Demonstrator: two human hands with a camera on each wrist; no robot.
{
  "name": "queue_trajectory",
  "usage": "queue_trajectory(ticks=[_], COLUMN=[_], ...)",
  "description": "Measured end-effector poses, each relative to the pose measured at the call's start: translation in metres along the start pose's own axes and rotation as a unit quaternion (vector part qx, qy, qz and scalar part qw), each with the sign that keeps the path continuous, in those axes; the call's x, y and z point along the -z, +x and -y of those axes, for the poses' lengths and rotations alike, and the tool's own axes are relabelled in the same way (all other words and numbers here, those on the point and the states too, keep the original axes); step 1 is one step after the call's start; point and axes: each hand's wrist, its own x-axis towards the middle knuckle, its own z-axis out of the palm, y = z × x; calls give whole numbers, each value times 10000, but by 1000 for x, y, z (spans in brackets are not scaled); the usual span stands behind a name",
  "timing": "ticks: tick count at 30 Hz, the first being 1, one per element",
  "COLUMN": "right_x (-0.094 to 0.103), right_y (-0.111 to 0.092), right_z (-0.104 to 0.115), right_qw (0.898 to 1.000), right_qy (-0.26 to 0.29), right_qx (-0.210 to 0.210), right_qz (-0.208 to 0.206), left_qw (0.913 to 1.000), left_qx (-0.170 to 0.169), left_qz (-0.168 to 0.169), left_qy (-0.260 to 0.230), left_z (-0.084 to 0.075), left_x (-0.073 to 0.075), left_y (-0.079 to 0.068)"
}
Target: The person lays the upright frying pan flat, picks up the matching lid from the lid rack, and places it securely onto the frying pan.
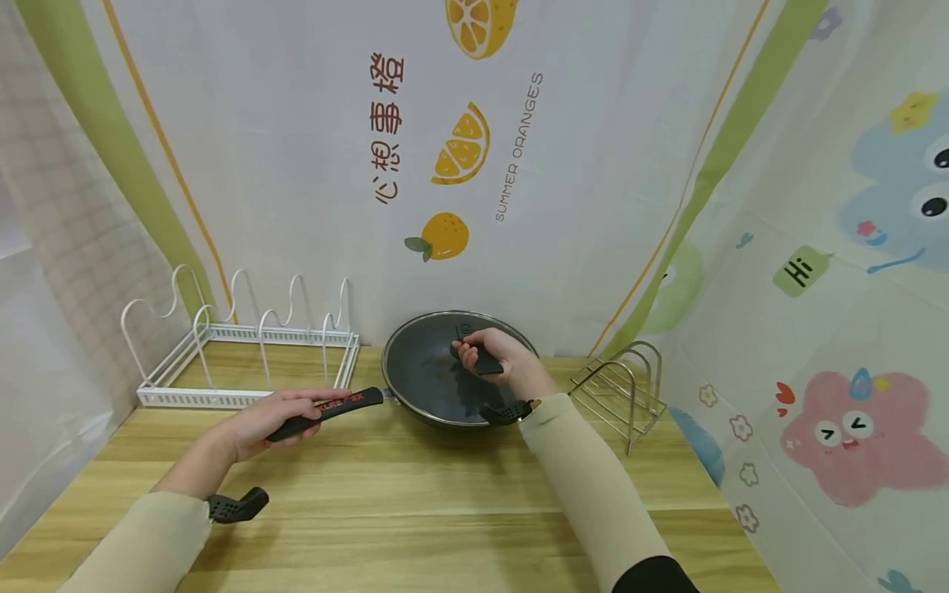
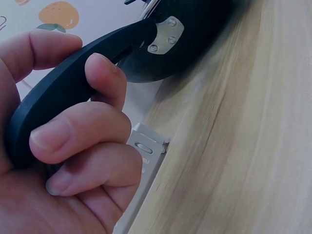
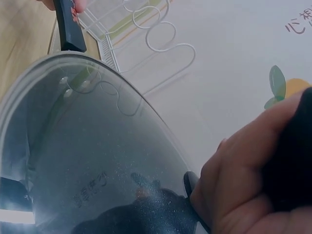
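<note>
A dark wok (image 1: 437,418) carries a glass lid (image 1: 423,362) with a metal rim. Its black handle (image 1: 363,399), with red lettering, points left. My left hand (image 1: 270,418) grips that handle; in the left wrist view the fingers (image 2: 90,129) curl around it, and a riveted plate (image 2: 166,38) joins handle to wok. My right hand (image 1: 500,358) holds the black lid knob (image 1: 488,362) on top. Part of the knob is hidden by the fingers. In the right wrist view the lid (image 3: 97,141) lies over the wok, reflecting the wall print.
A white wire rack (image 1: 245,399) with tall loops stands at the back left. Right of the wok is a small metal wire rack (image 1: 630,395), partly behind my right forearm. A printed curtain (image 1: 311,181) hangs behind the wooden table (image 1: 415,511).
</note>
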Motion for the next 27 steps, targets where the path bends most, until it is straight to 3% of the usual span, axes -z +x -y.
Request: queue_trajectory(ticks=[9,27], right_x=[4,10], right_y=[2,-1], right_z=[3,-5], right_qw=[9998,9948], right_qy=[-208,-725], right_qx=[-27,606], right_qz=[24,-373], left_qw=[10000,9995], left_qx=[33,44], left_qz=[-44,51], left_qy=[62,321], left_z=[-1,-1], left_x=[-1,2], left_y=[0,1])
